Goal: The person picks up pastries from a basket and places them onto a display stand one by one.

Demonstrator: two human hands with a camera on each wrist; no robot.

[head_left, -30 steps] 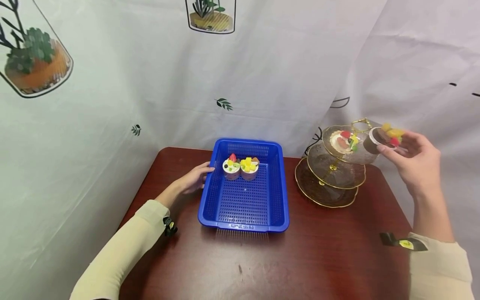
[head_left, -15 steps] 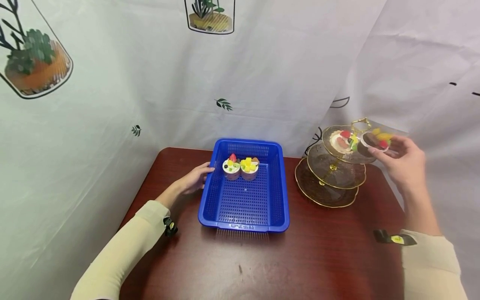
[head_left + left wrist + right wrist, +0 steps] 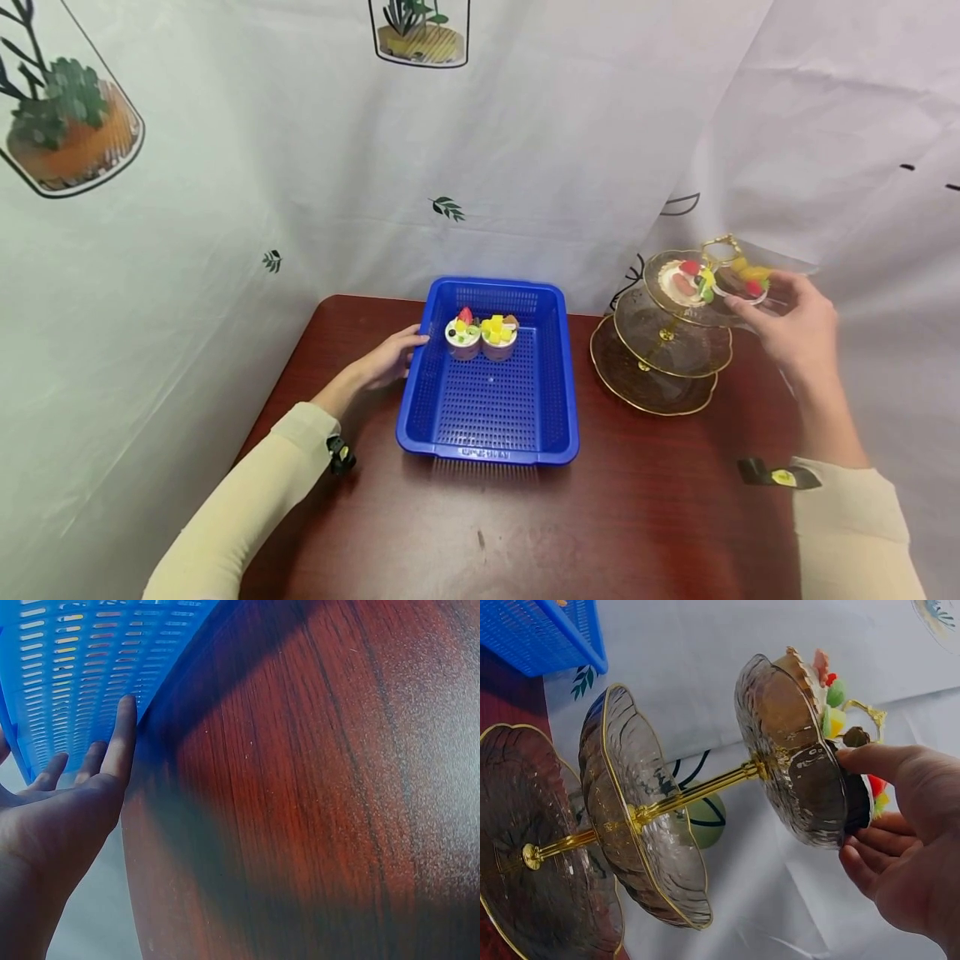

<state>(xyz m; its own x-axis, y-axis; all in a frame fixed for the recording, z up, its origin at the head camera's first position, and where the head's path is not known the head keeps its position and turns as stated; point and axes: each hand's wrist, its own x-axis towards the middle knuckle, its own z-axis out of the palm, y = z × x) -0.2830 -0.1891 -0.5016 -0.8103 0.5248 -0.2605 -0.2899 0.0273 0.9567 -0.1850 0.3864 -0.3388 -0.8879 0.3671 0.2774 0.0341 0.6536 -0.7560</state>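
Observation:
A three-tier glass stand [image 3: 663,350] with gold rims stands at the table's right. On its top tier [image 3: 780,727] sits one fruit-topped dessert cup [image 3: 686,280]. My right hand [image 3: 761,302] pinches a second, dark dessert cup [image 3: 742,281] at that tier's right rim, thumb above and fingers below. A blue plastic basket [image 3: 491,408] in the middle holds two fruit dessert cups [image 3: 480,333] at its far end. My left hand [image 3: 408,343] rests with straight fingers [image 3: 120,735] against the basket's left wall [image 3: 90,660].
The dark red wooden table [image 3: 645,508] ends close to a white printed curtain [image 3: 525,150] behind and on both sides. The stand's middle tier [image 3: 645,817] and bottom tier [image 3: 540,847] hold nothing. Bare tabletop lies in front of the basket.
My right hand has moved left and down, bringing the dark dessert cup from the air beside the stand to the top tier's rim. The left hand has stayed put.

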